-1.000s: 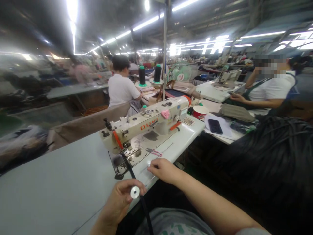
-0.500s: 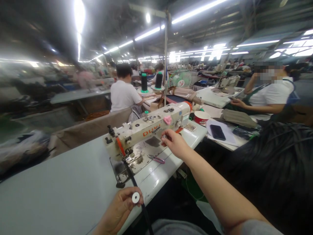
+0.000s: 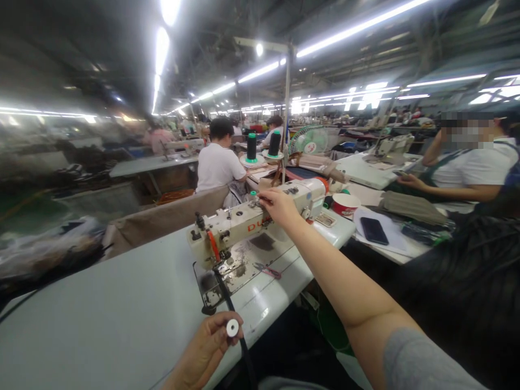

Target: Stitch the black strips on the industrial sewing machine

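My left hand (image 3: 207,346) is closed, pinching a white-faced bobbin (image 3: 232,327) with a dark centre hole between thumb and fingers. It is in front of the table's near edge, beside a black strap (image 3: 227,295) running down from the needle area of the sewing machine (image 3: 239,221). My right hand (image 3: 278,207) reaches over the machine head. Its fingertips are pinched at the round fittings on top, near a small green-topped spool (image 3: 253,195); what they hold is hidden. Thread snips (image 3: 270,271) with pink handles lie on the machine bed.
Black thread cones (image 3: 252,149) stand behind the machine. To the right are a red and white bowl (image 3: 346,204), a phone (image 3: 374,231) on paper, and folded fabric (image 3: 414,207). Co-workers sit behind and at right. A white table (image 3: 101,314) extends left.
My right hand has moved from in front of the machine arm, where it pinched a small metallic piece, up to its top. The left hand still holds the bobbin. The camera view has shifted left.
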Tool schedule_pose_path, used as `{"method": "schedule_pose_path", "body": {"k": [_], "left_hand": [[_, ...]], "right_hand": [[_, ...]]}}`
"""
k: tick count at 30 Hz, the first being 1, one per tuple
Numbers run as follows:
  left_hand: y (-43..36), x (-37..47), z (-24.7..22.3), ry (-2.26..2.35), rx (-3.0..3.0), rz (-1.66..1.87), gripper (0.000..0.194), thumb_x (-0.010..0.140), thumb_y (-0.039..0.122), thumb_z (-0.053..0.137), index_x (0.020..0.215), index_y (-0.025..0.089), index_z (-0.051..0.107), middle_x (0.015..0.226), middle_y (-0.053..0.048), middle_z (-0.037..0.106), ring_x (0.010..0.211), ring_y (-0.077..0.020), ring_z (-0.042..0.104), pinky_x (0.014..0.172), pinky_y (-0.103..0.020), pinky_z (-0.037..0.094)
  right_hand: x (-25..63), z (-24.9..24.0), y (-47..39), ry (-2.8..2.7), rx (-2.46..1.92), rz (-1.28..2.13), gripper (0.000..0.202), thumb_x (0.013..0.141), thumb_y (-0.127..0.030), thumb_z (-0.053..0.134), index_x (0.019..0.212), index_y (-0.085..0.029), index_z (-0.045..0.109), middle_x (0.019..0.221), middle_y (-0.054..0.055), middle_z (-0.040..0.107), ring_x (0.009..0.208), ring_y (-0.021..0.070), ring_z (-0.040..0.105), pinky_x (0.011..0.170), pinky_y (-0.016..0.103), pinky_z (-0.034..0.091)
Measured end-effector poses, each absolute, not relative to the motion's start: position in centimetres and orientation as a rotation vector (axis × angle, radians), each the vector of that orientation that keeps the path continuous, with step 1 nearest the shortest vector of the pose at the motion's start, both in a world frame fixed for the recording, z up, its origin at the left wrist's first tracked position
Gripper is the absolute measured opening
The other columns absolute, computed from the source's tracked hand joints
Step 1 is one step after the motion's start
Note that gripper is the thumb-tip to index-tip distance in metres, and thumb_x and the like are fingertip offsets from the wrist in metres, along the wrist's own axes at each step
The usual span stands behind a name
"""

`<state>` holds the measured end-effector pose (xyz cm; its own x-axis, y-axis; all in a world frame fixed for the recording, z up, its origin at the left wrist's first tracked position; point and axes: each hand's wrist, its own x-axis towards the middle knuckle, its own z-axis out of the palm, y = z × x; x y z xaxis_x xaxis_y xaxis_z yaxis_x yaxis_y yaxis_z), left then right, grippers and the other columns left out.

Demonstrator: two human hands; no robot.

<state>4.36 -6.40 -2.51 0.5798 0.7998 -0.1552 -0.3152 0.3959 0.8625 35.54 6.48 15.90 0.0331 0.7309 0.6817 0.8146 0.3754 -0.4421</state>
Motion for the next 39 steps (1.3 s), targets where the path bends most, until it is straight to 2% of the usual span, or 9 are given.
{"method": "schedule_pose_path", "body": {"k": [6,11,15,19,25,29,33,36,39], "left_hand": [[-6.2,4.2,-2.5,0.676,0.907,0.754,0.051,0.064,0.051,0.094,0.096,0.013,0.082,0.084,-0.012,0.072,0.079,-0.0208,0.063,0.073,-0.031,0.049],[-6.2,4.0,-2.8,0.702,0.884,0.769,0.049,0.066,0.048,0.093,0.100,0.015,0.083,0.084,-0.011,0.073,0.078,-0.0193,0.062,0.074,-0.030,0.050],[-6.3,4.0,-3.0,0.713,0.879,0.795,0.048,0.064,0.047,0.095,0.097,0.014,0.083,0.088,-0.012,0.074,0.080,-0.0198,0.064,0.076,-0.032,0.052],[-6.3,4.1,-2.8,0.732,0.892,0.811,0.050,0.064,0.048,0.095,0.096,0.013,0.083,0.084,-0.012,0.073,0.078,-0.0204,0.064,0.074,-0.032,0.053],[-5.9,4.2,-2.8,0.727,0.880,0.809,0.048,0.063,0.046,0.096,0.096,0.013,0.083,0.084,-0.012,0.075,0.075,-0.0175,0.065,0.072,-0.027,0.055],[-6.0,4.3,-2.9,0.772,0.828,0.846,0.048,0.060,0.043,0.098,0.096,0.016,0.084,0.088,-0.011,0.077,0.079,-0.0189,0.069,0.078,-0.030,0.058],[-7.1,4.5,-2.6,0.826,0.828,0.886,0.048,0.059,0.043,0.098,0.096,0.016,0.083,0.093,-0.011,0.079,0.088,-0.0217,0.072,0.087,-0.032,0.060],[-8.4,5.0,-1.6,0.847,0.857,0.916,0.048,0.062,0.046,0.096,0.098,0.016,0.083,0.102,-0.012,0.079,0.098,-0.0263,0.073,0.097,-0.037,0.059],[-9.2,5.6,-0.4,0.893,0.919,0.917,0.048,0.062,0.045,0.095,0.100,0.019,0.083,0.108,-0.010,0.079,0.107,-0.0309,0.071,0.100,-0.041,0.058]], "right_hand": [[35.5,16.2,7.0,-1.872,-1.407,-0.205,0.019,0.097,-0.016,0.065,0.107,-0.019,0.080,0.109,0.008,0.075,0.102,0.0205,0.067,0.093,0.031,0.049],[35.0,16.0,6.0,-1.983,-1.443,-0.391,0.030,0.102,-0.016,0.053,0.118,-0.020,0.078,0.114,0.009,0.075,0.106,0.0227,0.064,0.099,0.036,0.048],[34.6,16.0,4.9,-2.013,-1.450,-0.471,0.036,0.097,-0.015,0.054,0.127,-0.016,0.075,0.120,0.011,0.074,0.112,0.0264,0.059,0.109,0.042,0.044],[34.6,15.5,4.3,-2.040,-1.438,-0.468,0.047,0.091,-0.005,0.051,0.133,-0.013,0.071,0.129,0.010,0.072,0.117,0.0261,0.056,0.114,0.040,0.040],[34.9,15.0,4.6,-2.063,-1.447,-0.430,0.050,0.090,-0.002,0.050,0.137,-0.009,0.066,0.134,0.014,0.069,0.122,0.0270,0.054,0.117,0.040,0.038],[34.3,15.2,3.3,-2.035,-1.449,-0.438,0.051,0.092,-0.003,0.048,0.140,-0.009,0.063,0.136,0.016,0.066,0.128,0.0278,0.051,0.120,0.042,0.035],[31.5,13.8,-1.8,-1.865,-1.368,-0.406,0.043,0.098,-0.016,0.051,0.140,-0.013,0.060,0.138,0.019,0.060,0.133,0.0303,0.048,0.117,0.049,0.037],[28.7,11.2,-6.5,-1.980,-1.145,-0.108,0.026,0.099,-0.030,0.061,0.121,-0.020,0.068,0.116,0.012,0.069,0.113,0.0250,0.060,0.105,0.040,0.048],[26.9,9.0,-9.7,-2.158,-0.876,0.151,0.024,0.100,-0.038,0.062,0.117,-0.021,0.069,0.111,0.007,0.072,0.110,0.0199,0.064,0.104,0.032,0.049]]}}
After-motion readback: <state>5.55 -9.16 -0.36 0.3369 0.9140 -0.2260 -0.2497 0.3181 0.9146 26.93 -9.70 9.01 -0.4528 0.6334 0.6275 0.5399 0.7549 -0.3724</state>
